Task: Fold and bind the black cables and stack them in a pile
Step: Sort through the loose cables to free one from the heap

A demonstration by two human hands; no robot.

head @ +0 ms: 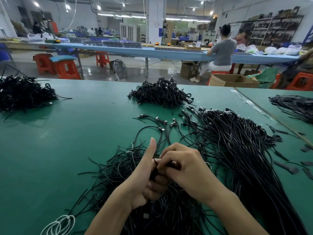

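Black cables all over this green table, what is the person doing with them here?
A person works at the green table, hands together above a spread of loose cables. The left hand grips a folded black cable, thumb raised, and the right hand pinches it near the top, probably binding it. A pile of bundled cables lies at the far middle of the table; this one is not yet on it.

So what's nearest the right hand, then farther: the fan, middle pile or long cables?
1. Long cables, just right of the right hand.
2. Middle pile, farther up the table.
3. Fan, on the floor beyond the table.
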